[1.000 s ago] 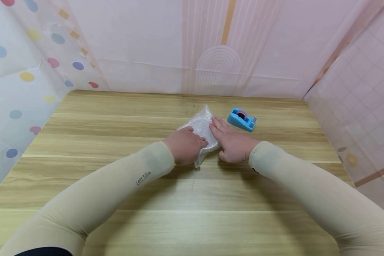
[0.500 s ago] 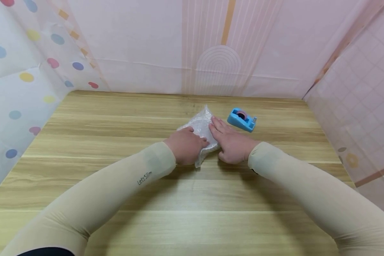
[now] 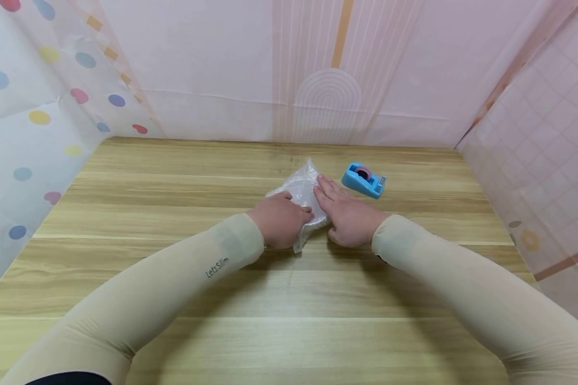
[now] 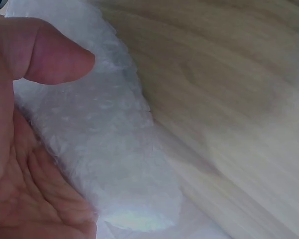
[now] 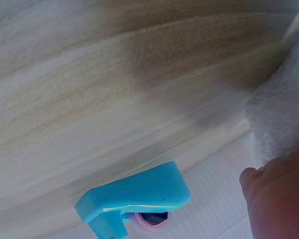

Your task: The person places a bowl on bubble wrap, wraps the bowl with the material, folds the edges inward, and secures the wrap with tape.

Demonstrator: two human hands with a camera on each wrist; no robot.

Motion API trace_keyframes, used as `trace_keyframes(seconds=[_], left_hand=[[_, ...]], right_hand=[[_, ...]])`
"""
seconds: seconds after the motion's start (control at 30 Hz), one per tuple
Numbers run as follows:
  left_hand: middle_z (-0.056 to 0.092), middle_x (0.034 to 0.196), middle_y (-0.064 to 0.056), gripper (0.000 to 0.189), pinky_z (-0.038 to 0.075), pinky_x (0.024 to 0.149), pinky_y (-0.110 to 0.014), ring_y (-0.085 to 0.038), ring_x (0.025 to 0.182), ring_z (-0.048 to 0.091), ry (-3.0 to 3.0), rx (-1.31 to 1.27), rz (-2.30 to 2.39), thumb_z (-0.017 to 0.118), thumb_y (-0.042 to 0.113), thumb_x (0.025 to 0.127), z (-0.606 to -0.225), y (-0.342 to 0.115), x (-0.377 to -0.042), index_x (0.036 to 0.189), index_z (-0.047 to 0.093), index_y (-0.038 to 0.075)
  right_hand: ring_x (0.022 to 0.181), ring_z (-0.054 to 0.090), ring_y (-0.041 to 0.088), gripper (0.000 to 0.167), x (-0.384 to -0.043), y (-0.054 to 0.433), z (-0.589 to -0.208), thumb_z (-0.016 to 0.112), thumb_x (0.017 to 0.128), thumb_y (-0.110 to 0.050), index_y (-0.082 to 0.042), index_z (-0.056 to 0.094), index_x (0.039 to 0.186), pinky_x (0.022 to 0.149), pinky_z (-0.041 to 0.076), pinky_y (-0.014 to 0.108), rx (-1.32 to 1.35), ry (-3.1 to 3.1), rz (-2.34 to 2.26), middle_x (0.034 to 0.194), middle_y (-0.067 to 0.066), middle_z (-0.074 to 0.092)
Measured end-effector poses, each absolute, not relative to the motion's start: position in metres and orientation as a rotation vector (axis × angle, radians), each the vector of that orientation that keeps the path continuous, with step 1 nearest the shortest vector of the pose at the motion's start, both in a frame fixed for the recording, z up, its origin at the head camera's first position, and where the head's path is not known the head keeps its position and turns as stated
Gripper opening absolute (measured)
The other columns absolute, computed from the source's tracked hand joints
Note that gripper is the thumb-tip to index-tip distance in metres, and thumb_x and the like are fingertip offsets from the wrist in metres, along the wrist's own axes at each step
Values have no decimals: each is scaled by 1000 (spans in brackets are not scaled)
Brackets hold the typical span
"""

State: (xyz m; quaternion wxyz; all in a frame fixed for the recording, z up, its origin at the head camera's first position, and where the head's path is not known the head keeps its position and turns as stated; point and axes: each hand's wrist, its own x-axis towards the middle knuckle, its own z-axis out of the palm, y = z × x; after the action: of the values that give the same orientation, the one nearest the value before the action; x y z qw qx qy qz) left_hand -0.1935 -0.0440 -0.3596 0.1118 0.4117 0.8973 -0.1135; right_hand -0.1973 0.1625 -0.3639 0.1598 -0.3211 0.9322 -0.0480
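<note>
A bubble-wrapped package (image 3: 301,188) lies on the wooden table between my two hands, with one corner pointing to the back wall and a loose flap toward me. My left hand (image 3: 280,219) holds it from the left; its thumb lies along the bubble wrap (image 4: 104,134) in the left wrist view, where most of its fingers are hidden. With its fingers straight, my right hand (image 3: 354,215) presses on the right side of the package. What is inside the wrap is hidden.
A blue tape dispenser (image 3: 364,180) with a pinkish roll stands just beyond my right hand. The wooden table (image 3: 289,315) ends at a patterned back wall (image 3: 212,75), with covered walls on both sides.
</note>
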Motion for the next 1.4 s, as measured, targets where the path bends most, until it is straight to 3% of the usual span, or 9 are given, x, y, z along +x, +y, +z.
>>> trace_keyframes(seconds=[0.73,1.2,1.4], left_hand=[[55,158,0,53,36,127,-52,-19,144,56,2597,1231,-385,56,29,105,-357,-44,-196,155,54,15],[65,149,-3,41,29,132,-49,-20,142,58,2597,1331,-270,59,14,102,-354,-55,-200,143,64,12],[59,155,-6,47,25,134,-49,-28,153,46,2619,1366,-286,55,18,103,-353,-64,-202,149,59,9]], right_hand=[[165,-13,29,92,-197,161,-362,62,97,-15,-5,5,169,137,7,47,-906,2667,-127,178,10,-15],[166,-9,32,90,-195,162,-362,61,96,-13,-2,7,168,137,7,48,-953,2693,-129,178,14,-11],[166,-9,31,91,-194,162,-361,60,97,-14,-5,6,169,137,8,48,-933,2692,-117,178,11,-11]])
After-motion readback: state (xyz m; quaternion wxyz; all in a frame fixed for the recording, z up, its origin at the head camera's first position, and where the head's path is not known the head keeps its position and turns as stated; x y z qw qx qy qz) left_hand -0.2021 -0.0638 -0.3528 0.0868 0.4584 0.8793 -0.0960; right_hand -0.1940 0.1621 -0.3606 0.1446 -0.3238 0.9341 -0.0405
